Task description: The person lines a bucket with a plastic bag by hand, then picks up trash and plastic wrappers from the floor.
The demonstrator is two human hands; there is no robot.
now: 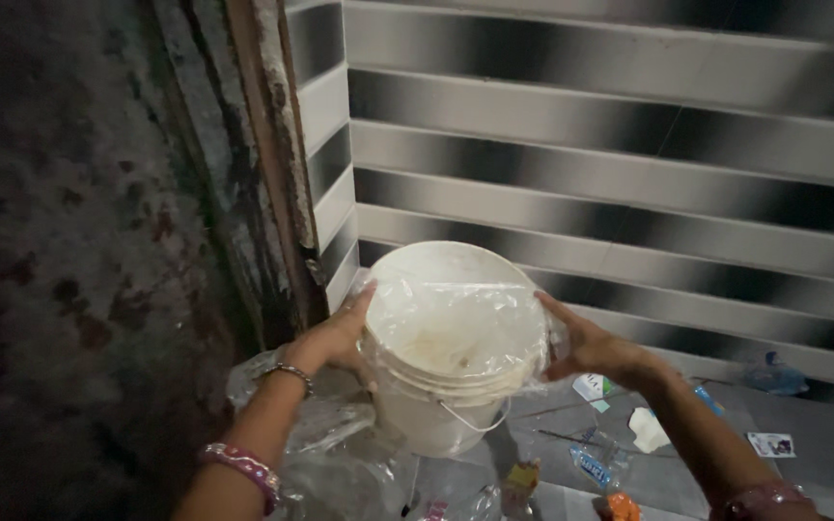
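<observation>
Item: white bucket (441,386), plastic, round, with a thin wire handle (475,422) hanging at its front. Held up in the air in front of a striped grey and black tiled wall (629,164), tilted so its mouth faces the camera. Interior stained yellowish.

Cover: clear plastic sheet (456,309) drawn across the mouth and down over the rim, wrinkled, loose at the edges.

Left hand (335,338): fingers curled against the bucket's left side, pressing the sheet to the wall of the bucket. Bangles on the wrist and forearm.

Right hand (586,347): fingers spread and laid on the right side, holding sheet and bucket together. Bangle at the wrist.

Surroundings: worn door frame (267,164) and a dark mottled wall at left. Below, a grey floor (822,453) with scattered litter: small wrappers (593,468), a white scrap (647,429), a card (770,444), and crumpled clear plastic (330,453) under the left arm.

Risks, as judged:
- The bucket is carried only by side pressure from both hands; the slick sheet between palm and plastic could let it slide and drop.
- The sheet is not tied; easing either hand may let it slip off the rim.
- Pulling it tighter could tear the thin film.
- Dim light makes the edges hard to see.
</observation>
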